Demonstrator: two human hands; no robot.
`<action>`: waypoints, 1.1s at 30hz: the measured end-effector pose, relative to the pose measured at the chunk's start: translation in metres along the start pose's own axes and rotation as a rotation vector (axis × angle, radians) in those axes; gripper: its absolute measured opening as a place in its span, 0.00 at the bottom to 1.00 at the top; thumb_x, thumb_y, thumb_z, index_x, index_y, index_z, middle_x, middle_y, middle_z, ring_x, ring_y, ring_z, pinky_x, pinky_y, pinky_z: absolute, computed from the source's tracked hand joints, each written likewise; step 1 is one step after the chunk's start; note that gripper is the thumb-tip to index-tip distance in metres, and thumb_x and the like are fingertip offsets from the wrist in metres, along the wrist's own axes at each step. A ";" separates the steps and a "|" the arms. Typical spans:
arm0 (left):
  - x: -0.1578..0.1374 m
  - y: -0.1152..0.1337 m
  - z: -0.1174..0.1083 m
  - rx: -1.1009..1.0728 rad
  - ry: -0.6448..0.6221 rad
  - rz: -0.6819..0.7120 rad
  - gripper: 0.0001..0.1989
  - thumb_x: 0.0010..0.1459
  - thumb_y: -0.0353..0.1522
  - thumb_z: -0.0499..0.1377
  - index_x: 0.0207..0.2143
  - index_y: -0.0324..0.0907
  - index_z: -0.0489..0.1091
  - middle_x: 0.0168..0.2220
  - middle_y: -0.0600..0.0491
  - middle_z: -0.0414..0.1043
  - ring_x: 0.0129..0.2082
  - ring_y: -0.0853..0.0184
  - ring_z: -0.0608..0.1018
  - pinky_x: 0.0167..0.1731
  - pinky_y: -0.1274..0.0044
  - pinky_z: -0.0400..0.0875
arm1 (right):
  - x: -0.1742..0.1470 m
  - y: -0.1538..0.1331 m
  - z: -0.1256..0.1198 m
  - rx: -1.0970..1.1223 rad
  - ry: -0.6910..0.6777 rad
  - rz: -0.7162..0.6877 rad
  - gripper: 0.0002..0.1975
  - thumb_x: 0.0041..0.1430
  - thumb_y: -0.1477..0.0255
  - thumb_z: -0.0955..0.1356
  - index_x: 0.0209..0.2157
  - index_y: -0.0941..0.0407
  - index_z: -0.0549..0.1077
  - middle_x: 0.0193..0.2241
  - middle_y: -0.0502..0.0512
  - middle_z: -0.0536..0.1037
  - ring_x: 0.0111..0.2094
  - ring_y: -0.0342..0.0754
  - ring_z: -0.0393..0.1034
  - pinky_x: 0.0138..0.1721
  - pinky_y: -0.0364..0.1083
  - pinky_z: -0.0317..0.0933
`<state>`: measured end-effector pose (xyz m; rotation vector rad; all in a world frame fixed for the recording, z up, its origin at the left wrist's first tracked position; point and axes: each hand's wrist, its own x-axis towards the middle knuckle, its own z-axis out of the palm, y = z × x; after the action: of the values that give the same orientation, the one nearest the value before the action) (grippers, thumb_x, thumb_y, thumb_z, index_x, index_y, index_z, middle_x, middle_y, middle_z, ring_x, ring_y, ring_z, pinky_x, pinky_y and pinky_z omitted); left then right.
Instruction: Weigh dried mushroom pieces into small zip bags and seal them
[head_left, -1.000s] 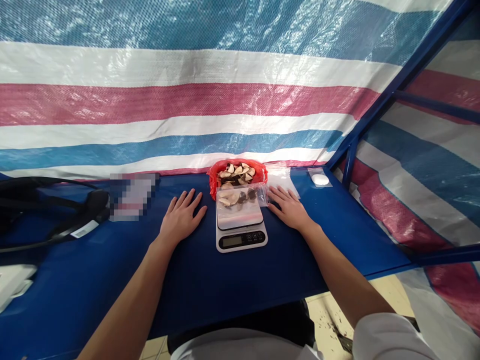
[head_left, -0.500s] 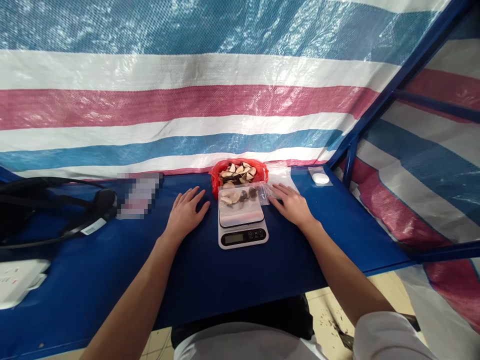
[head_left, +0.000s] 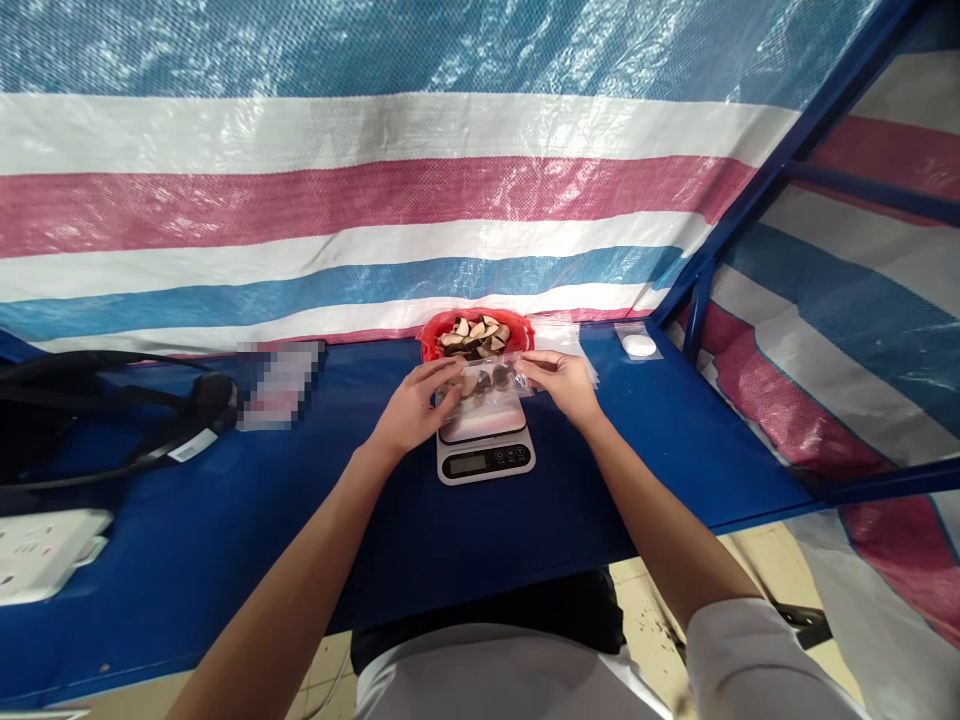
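A clear plastic bag [head_left: 484,381] with several dried mushroom slices inside is over the plate of a white kitchen scale [head_left: 486,460]. My right hand [head_left: 561,382] pinches the bag's right end between thumb and fingers. At the bag's left end my left hand [head_left: 420,402] has its thumb and fingers closed on the plastic. Whether the bag still touches the plate I cannot tell. Just behind the scale sits a red bag [head_left: 433,335], open at the top and filled with more mushroom slices [head_left: 480,335].
Flat clear bags [head_left: 559,340] lie right of the red bag. A small packet with a white disc [head_left: 639,345] is farther right. Black headgear with a strap [head_left: 202,400] and a white power strip [head_left: 52,550] occupy the blue table's [head_left: 390,580] left. Striped sheeting [head_left: 337,200] hangs behind.
Both hands have left the tabletop beside the scale and moved inward to the bag of mushroom slices. They now grip its two ends. The view has shifted slightly.
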<state>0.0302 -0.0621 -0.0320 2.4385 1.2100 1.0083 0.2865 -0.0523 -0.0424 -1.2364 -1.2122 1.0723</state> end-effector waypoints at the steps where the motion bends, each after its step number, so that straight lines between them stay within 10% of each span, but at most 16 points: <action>1: 0.001 0.001 0.001 -0.008 -0.004 0.008 0.22 0.69 0.44 0.52 0.55 0.42 0.74 0.58 0.45 0.74 0.59 0.57 0.74 0.62 0.64 0.68 | 0.001 0.001 0.001 0.029 -0.012 0.017 0.26 0.41 0.55 0.79 0.40 0.58 0.83 0.36 0.56 0.85 0.36 0.54 0.79 0.41 0.52 0.76; 15: 0.010 0.000 0.002 0.018 -0.004 0.084 0.18 0.67 0.42 0.55 0.50 0.43 0.77 0.55 0.44 0.77 0.56 0.54 0.77 0.59 0.62 0.69 | -0.001 -0.011 -0.005 0.156 -0.180 0.081 0.25 0.37 0.65 0.81 0.41 0.55 0.83 0.35 0.54 0.84 0.35 0.50 0.78 0.32 0.46 0.75; 33: 0.072 0.012 -0.007 -0.601 -0.125 -0.197 0.16 0.58 0.43 0.64 0.45 0.46 0.82 0.44 0.50 0.82 0.46 0.55 0.81 0.50 0.68 0.74 | 0.032 -0.063 0.005 -0.165 -0.451 -0.375 0.12 0.55 0.65 0.74 0.40 0.53 0.84 0.40 0.54 0.85 0.43 0.53 0.80 0.47 0.51 0.72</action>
<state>0.0635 -0.0152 0.0130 1.8484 0.9134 0.9700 0.2813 -0.0238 0.0221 -0.8552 -1.8267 1.0089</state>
